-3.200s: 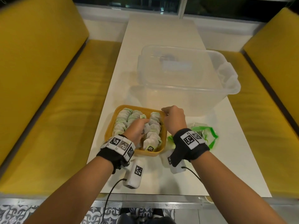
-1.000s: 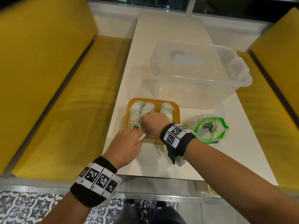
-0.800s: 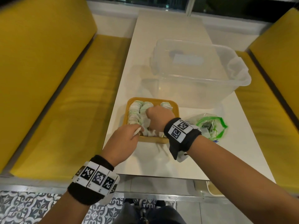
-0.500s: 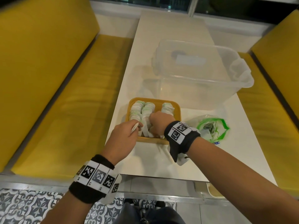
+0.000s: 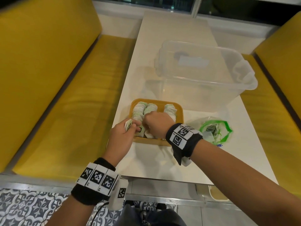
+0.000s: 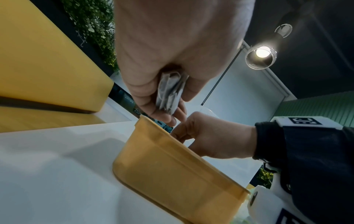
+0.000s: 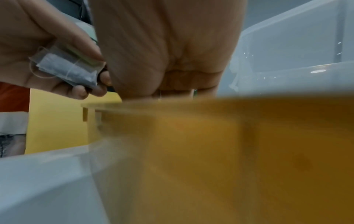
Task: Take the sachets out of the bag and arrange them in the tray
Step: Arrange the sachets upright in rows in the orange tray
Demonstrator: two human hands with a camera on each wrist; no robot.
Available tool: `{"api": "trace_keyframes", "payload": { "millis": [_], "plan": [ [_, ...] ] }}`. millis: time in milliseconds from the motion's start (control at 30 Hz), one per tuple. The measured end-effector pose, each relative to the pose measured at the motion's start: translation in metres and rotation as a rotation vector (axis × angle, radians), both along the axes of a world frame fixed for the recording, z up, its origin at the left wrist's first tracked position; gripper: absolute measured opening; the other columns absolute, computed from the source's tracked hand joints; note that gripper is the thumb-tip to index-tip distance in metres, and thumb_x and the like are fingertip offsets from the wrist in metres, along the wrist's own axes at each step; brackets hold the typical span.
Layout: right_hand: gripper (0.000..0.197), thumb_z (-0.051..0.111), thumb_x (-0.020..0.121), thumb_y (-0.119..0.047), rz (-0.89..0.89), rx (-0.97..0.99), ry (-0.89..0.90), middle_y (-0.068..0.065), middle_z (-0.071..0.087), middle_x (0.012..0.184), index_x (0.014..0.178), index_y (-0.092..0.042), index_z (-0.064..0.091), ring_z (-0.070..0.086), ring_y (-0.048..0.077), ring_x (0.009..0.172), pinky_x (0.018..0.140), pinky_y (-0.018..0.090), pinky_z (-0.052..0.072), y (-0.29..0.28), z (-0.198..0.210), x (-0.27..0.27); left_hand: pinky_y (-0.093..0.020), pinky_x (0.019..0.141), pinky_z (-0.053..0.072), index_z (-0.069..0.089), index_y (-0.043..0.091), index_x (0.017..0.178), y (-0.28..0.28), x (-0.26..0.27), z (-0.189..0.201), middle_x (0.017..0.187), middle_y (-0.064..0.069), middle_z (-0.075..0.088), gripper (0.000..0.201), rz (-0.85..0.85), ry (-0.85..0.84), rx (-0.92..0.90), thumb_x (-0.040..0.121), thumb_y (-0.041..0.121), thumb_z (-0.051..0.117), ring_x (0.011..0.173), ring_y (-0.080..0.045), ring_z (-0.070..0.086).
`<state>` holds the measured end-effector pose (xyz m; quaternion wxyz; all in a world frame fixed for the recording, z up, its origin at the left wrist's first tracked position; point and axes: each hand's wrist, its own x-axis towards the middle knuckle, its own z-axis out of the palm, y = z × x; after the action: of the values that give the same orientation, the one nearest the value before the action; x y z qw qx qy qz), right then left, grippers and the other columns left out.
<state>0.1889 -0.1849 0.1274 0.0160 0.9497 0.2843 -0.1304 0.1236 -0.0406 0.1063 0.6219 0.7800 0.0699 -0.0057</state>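
Left hand (image 5: 121, 136): fingers and thumb curled round a small stack of sachets (image 6: 169, 92), held over the near left corner of the tray (image 5: 179, 111).
Right hand (image 5: 156, 123): knuckles up, fingers curled down among the sachets near the front of the tray; the head view does not show whether it pinches one, so its hold cannot be told.
Tray: yellow, on the worktop (image 5: 171, 38); three rows of standing sachets run front to back, a gap between the middle and right rows.
Bag (image 5: 216, 131): clear with a green rim, mouth open, just right of the tray; a few sachets lie inside.
Progress: most seem placed; the bag is not yet emptied.
Risk, rows: the packed sachets stand on edge and look light; the right hand working among them could tip a row like dominoes.
Risk, stack: several are held in one pinch, so one may slip and drop flat or outside the rim.
Risk, tray: it sits near the worktop's left edge; a push from the right could slide it toward the edge.
Worktop: long, white, smooth; a large clear tub (image 5: 203, 75) stands behind the tray.
Room: yellow padded benches (image 5: 48, 62) on both sides, dark window beyond, patterned tile floor below.
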Motion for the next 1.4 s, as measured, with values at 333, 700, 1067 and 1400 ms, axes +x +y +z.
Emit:
{"api": "trace_keyframes", "payload": {
  "millis": [333,700,1067,1400],
  "plan": [
    [0.009,0.051,0.085,-0.006,-0.036,0.064,0.074,0.006,0.054,0.083,0.089,-0.012,0.057,0.059,0.028,0.084,0.071,0.037,0.052,-0.002,-0.007,0.005,-0.023,0.073,0.051,0.069,0.017,0.088,0.001,0.0,0.0,0.08,-0.001,0.07,0.024,0.03,-0.001,-0.02,0.098,0.011,0.048,0.08,-0.013,0.066],
    [0.022,0.053,0.085,-0.004,-0.066,0.088,0.064,0.013,0.06,0.098,0.107,-0.008,0.052,0.06,0.031,0.085,0.073,0.041,0.053,-0.005,-0.026,0.005,-0.027,0.079,0.051,0.068,0.021,0.088,-0.001,-0.001,-0.004,0.083,0.002,0.071,0.024,0.007,-0.012,0.028,0.099,0.015,0.048,0.085,-0.013,0.066],
    [0.014,0.053,0.087,-0.012,-0.094,0.004,-0.092,0.007,0.062,0.096,0.101,-0.013,0.058,0.064,0.029,0.085,0.06,0.034,0.045,0.002,-0.034,0.004,-0.019,0.08,0.046,0.068,0.025,0.086,-0.003,-0.008,-0.001,0.081,0.006,0.072,0.026,-0.17,0.007,0.221,0.099,0.017,0.047,0.085,-0.005,0.064],
    [0.03,0.059,0.085,-0.019,-0.202,0.083,-0.026,0.011,0.057,0.107,0.113,-0.01,0.051,0.06,0.032,0.096,0.071,0.036,0.046,-0.012,-0.021,0.004,-0.017,0.06,0.049,0.061,0.012,0.089,-0.001,0.001,0.009,0.09,-0.011,0.065,0.017,0.087,0.121,-0.251,0.089,-0.002,0.052,0.082,-0.022,0.064]
  ]
}}
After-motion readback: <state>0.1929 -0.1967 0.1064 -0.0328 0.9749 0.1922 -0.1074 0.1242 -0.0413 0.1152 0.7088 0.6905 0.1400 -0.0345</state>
